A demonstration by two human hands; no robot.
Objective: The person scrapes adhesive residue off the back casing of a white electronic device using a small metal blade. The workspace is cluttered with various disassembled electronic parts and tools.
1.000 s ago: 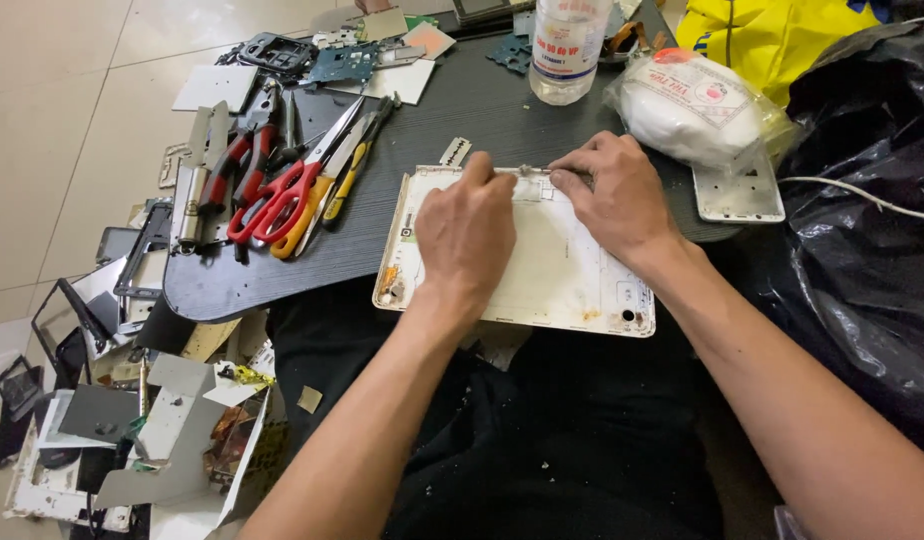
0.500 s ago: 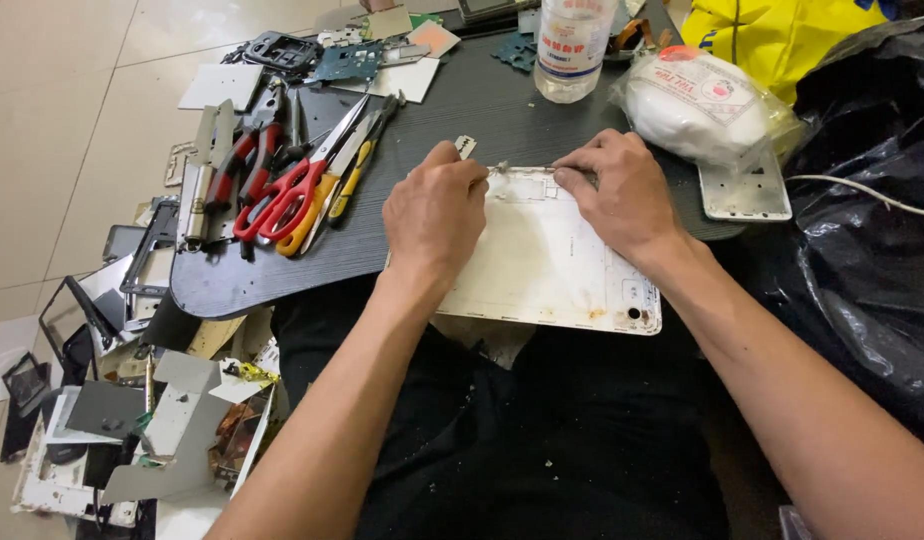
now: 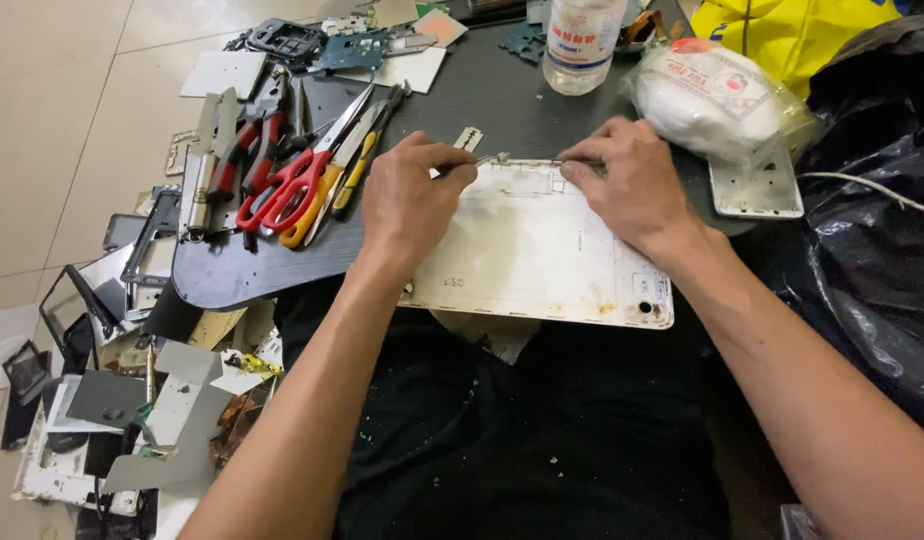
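- One dark table (image 3: pixel 462 110) is the biggest thing, and every place below is told from it.
- One big black plastic bag (image 3: pixel 872 230) sits off the table's right side.
- One white, stained tablet back shell (image 3: pixel 542 250) lies flat on the table's near edge and hangs a little over it. It is right under both hands.
- One left hand (image 3: pixel 407 205) rests on the shell's left part. Its fingers are pinched shut on a thin metal tool (image 3: pixel 482 160) that points at the shell's far edge.
- One right hand (image 3: pixel 632 185) presses down on the shell's far right part, fingers curled. I cannot tell if it grips anything.
- One bag of white cotton (image 3: pixel 717 100) lies on the table's far right.
- One clear bottle (image 3: pixel 582 40) stands at the table's far edge.
- One pair of red scissors (image 3: pixel 292 185) lies on the table's left part, among other tools.
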